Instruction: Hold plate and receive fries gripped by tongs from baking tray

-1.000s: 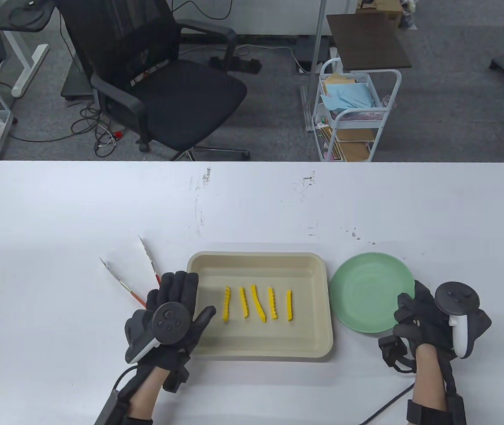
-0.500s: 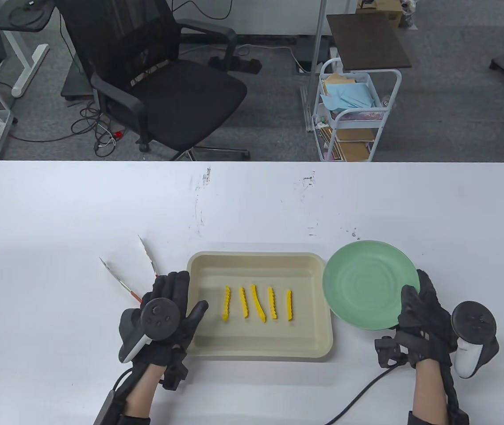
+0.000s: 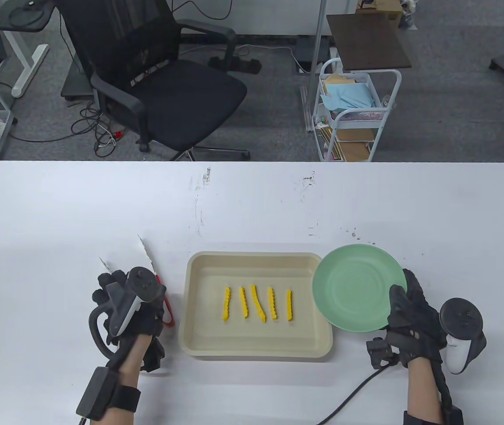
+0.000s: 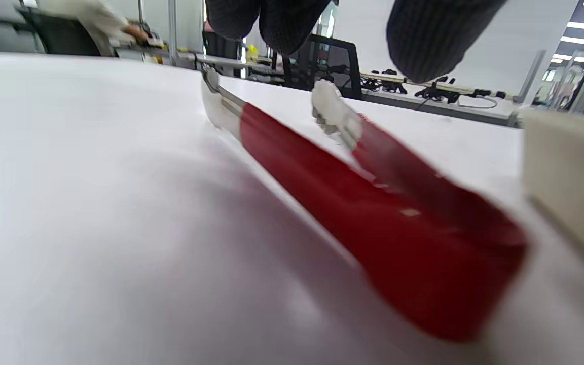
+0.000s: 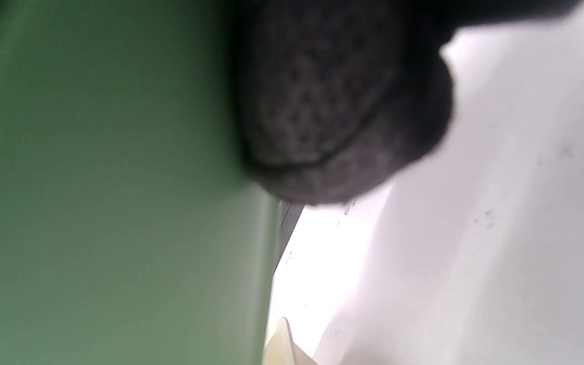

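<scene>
right hand (image 3: 413, 321) gripping plate (image 3: 353, 287), left hand (image 3: 125, 310) over tongs (image 4: 353, 203)

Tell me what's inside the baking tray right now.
Five yellow crinkle fries lie side by side in the baking tray. The green plate overlaps its right corner, hiding that bit.

text: none legible | labels: none | numbers: none | signs: none

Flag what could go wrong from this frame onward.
The right hand holds the green plate by one edge only, so it may tip once fries land. The plate overlaps the baking tray corner and could knock it. The left hand is over the tongs without a visible grip; they may slip.
</scene>
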{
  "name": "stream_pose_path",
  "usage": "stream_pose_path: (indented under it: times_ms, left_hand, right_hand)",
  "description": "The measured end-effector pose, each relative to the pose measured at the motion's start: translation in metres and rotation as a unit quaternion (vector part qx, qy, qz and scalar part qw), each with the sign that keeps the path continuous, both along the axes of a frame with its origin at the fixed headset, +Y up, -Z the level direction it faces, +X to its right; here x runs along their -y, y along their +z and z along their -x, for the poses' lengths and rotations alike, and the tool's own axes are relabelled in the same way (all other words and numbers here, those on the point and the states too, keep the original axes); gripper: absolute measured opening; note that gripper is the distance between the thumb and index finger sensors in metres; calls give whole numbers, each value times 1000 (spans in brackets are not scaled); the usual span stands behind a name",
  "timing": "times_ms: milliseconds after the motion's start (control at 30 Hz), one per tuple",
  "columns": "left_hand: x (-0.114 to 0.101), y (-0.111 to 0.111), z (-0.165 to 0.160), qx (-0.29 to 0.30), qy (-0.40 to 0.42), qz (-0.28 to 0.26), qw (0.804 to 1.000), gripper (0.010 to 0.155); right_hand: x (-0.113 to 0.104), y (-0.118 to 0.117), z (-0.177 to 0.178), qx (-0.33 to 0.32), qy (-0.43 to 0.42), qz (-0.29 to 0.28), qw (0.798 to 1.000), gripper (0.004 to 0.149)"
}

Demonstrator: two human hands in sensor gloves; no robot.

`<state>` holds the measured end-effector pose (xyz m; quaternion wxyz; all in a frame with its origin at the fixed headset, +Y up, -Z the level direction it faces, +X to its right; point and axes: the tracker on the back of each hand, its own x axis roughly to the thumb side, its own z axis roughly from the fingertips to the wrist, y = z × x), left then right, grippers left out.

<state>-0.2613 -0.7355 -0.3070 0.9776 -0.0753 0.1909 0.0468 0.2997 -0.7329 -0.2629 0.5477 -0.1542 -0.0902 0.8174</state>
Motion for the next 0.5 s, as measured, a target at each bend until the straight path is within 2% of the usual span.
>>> stream_pose_path:
  times_ms: [67, 200, 300, 367, 433, 500]
  left_hand:
    - [4, -5, -2, 3, -19, 10, 1000, 71]
    - [8, -11, -12, 2, 16, 9, 1000, 69]
    - [13, -19, -13, -23, 45, 59, 997, 67]
    - [16, -23, -13, -37, 60, 75, 995, 66]
    - [17, -25, -14, -43, 43, 70, 996, 65]
    - [17, -26, -16, -41, 36, 76, 996, 58]
  right_hand:
    - [0, 0, 1, 0, -4, 4, 1000, 56]
    - [0, -1, 7, -14, -10, 4, 1000, 56]
    - [1, -1, 10, -22, -13, 13, 1000, 56]
    - [1, -2, 12, -27, -12, 17, 999, 57]
    - [0, -2, 13, -30, -12, 17, 999, 57]
    - [0, -2, 13, -33, -10, 19, 999, 57]
